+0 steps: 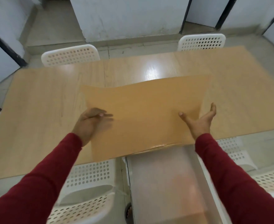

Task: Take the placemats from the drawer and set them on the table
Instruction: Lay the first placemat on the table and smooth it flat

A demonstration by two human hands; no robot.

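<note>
A large tan placemat (142,113) is held just above the light wooden table (44,102), its surface wavy and its near edge hanging past the table's front edge. My left hand (89,122) grips its left side with fingers on top. My right hand (201,120) holds the right side, thumb on top and fingers under the edge. Below the mat, an open white drawer (165,183) sticks out toward me. Its inside looks pale, with a blurred orange patch near the bottom that I cannot identify.
White perforated chairs stand around the table: two on the far side (70,54) (201,42), one near left (87,191), one near right (270,178). The drawer sits between the near chairs. White walls and dark-framed panels lie beyond.
</note>
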